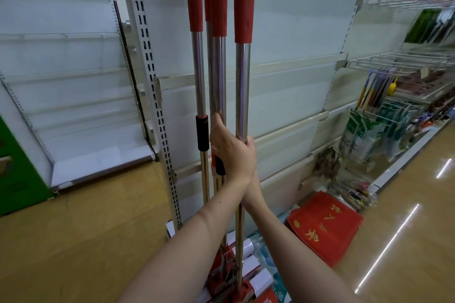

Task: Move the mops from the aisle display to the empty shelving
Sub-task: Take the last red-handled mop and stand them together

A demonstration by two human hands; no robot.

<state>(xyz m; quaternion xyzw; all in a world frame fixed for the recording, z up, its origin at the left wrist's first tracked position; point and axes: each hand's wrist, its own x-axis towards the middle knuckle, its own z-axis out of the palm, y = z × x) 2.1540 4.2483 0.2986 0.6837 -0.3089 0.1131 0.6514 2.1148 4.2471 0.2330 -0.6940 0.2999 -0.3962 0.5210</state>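
Gripping a bundle of upright mops (242, 91) by their steel poles, the left hand (231, 152) covers the right hand (250, 147), whose grasp I cannot tell, before empty shelving (283, 39); open floor (81, 236) lies left.

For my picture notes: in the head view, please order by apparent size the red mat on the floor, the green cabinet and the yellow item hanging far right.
1. Red mat
2. Green cabinet, cut by the frame, so unsure against the mat
3. Yellow item, smallest, also farthest
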